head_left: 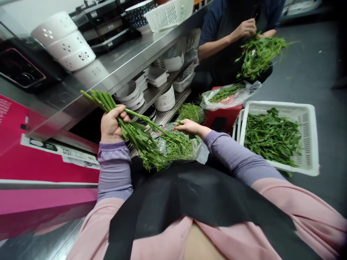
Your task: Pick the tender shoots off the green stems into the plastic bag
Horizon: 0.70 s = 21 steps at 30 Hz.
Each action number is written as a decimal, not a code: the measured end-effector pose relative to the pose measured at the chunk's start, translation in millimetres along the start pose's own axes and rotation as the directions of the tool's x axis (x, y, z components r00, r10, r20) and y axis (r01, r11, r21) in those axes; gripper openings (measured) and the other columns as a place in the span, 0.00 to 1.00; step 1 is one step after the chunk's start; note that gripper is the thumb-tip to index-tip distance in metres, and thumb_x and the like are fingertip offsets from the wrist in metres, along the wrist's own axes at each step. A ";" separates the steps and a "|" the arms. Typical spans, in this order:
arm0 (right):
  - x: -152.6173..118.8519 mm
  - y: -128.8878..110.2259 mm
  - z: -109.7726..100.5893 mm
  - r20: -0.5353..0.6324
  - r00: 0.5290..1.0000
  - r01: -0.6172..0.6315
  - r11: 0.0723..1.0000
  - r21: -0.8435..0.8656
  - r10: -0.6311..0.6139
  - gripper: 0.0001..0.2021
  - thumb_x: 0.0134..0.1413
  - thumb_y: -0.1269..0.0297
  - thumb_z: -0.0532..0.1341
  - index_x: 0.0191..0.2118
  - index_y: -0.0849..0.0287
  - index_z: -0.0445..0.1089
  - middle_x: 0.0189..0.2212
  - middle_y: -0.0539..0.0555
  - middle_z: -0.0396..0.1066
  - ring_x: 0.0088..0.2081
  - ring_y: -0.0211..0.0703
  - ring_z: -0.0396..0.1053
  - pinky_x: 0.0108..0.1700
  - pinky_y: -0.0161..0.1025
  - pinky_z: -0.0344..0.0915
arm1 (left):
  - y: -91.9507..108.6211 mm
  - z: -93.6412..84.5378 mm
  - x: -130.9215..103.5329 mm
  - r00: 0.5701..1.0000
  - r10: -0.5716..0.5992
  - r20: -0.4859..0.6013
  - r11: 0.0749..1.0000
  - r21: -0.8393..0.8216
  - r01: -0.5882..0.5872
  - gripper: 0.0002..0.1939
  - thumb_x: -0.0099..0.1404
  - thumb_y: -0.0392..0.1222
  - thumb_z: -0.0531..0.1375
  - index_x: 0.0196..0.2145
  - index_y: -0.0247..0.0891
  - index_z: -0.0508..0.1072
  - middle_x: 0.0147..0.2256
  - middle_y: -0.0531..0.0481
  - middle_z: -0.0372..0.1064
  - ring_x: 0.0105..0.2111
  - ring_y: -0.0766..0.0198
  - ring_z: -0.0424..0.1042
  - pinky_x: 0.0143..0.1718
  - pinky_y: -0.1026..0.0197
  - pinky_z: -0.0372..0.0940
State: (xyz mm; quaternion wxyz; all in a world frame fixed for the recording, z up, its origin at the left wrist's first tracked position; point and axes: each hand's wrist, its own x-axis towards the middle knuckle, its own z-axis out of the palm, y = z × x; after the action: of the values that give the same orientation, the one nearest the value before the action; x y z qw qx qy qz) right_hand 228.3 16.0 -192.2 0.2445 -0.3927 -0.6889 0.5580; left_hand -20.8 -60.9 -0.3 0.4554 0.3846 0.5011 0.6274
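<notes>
A bunch of long green leafy stems (135, 137) is gripped by my left hand (112, 124), its cut ends pointing up and left and its leaves hanging down toward my lap. One stem slants from the bunch across to my right hand (189, 128), whose fingers are pinched on its leafy end. Below my right hand lies a clear plastic bag (200, 150) with a pile of thin green stems (177, 146) in it. To the right, a white plastic basket (309, 141) holds picked green pieces (271, 133).
Opposite me a co-worker (225, 39) holds another bunch of greens (260, 54). Between us, a bag of stems (226, 93) rests on a red container (222, 117). Along the left runs a steel counter (119, 61), with white bowls (132, 95) on its lower shelf and stacked white pots (65, 43) on top.
</notes>
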 end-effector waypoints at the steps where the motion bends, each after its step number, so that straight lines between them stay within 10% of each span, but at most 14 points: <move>1: -7.1 -8.0 3.0 0.108 0.993 0.026 0.993 0.118 -0.039 0.21 0.48 0.52 0.61 0.39 0.67 0.73 0.13 0.45 0.60 0.15 0.30 0.52 0.19 0.30 0.51 | 0.6 -0.4 0.7 1.000 -0.011 0.007 1.000 -0.002 0.011 0.07 0.53 0.32 0.60 0.23 0.36 0.63 0.14 0.59 0.52 0.13 0.74 0.54 0.17 0.69 0.56; 5: -30.2 -29.9 15.1 0.292 0.949 0.005 0.930 0.367 -0.120 0.18 0.41 0.55 0.66 0.33 0.67 0.70 0.11 0.43 0.57 0.13 0.29 0.52 0.15 0.29 0.48 | 1.7 -1.1 5.3 0.999 -0.034 -0.004 0.999 -0.001 0.034 0.08 0.53 0.32 0.60 0.22 0.36 0.62 0.14 0.59 0.51 0.13 0.74 0.53 0.17 0.69 0.55; 21: -44.2 -18.6 42.7 0.402 0.902 -0.184 0.704 0.686 -0.156 0.14 0.38 0.60 0.65 0.30 0.64 0.66 0.18 0.49 0.64 0.15 0.31 0.57 0.15 0.30 0.53 | -4.5 4.0 12.5 0.990 -0.129 -0.060 0.991 -0.041 0.126 0.12 0.54 0.31 0.59 0.20 0.36 0.58 0.15 0.58 0.53 0.13 0.74 0.53 0.16 0.68 0.58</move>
State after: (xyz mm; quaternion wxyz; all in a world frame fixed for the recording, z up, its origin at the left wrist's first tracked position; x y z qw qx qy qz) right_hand 215.4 -45.9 -180.8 0.2135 -0.1400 -0.4540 0.8536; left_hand -19.8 -47.4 -3.6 0.4858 0.3233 0.5268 0.6180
